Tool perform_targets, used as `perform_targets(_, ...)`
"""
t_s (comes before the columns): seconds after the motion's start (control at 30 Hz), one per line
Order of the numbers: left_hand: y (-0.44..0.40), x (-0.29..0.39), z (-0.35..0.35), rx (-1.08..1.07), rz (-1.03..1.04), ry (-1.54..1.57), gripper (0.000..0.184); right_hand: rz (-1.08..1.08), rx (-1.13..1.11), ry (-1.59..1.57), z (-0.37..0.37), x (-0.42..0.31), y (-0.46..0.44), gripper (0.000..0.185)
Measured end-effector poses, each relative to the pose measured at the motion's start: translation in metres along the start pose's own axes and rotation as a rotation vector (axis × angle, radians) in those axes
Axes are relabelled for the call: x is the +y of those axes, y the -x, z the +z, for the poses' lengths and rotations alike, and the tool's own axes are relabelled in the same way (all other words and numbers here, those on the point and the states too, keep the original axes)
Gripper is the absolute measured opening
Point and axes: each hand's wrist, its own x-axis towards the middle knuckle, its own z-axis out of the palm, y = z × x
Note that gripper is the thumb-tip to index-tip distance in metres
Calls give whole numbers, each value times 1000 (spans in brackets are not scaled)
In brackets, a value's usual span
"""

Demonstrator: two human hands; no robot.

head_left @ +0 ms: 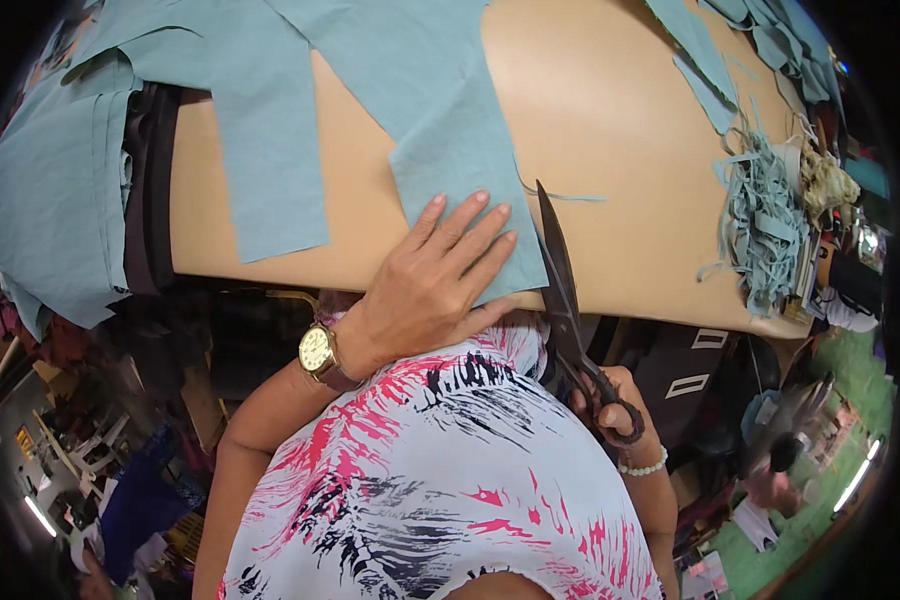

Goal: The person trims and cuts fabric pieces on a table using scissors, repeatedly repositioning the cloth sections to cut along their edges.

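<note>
Large dark scissors (562,285) are held in my right hand (618,405), whose fingers wrap round the handles below the table's front edge. The blades point up and away, along the right edge of a light blue-green cloth piece (460,150). My left hand (435,280) lies flat on the lower end of that cloth, fingers spread, with a watch at the wrist. A thin cut strip (565,196) lies just right of the blades. Another blue-green cloth panel (270,170) lies to the left on the tan table (610,110).
A heap of thin cloth scraps (765,220) sits at the table's right end, with more cloth pieces (705,70) above it. Folded blue-green cloth (60,190) hangs over the left side. Dark drawers (675,370) stand below the table on the right.
</note>
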Motion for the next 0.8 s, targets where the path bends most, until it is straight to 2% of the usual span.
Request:
perform_targets(0.1,4,-4,5,33,48,-34,47,-25,-9,-6,0,6,0,56)
perform_targets(0.2,2,1,-4,7,7,51,41,-43,-9,-14,-2,13,-1,57)
perform_targets(0.4,10,9,11,105,51,-51,34,-42,-37,-69,-3,8,-8,61)
perform_targets(0.5,3,12,16,152,93,-90,31,-70,-40,-129,-7,8,-10,62)
perform_targets(0.63,-12,20,23,238,114,37,30,-107,-42,-180,-19,12,-6,60)
perform_targets(0.8,-24,27,30,263,185,47,30,-70,33,-130,-24,12,4,62)
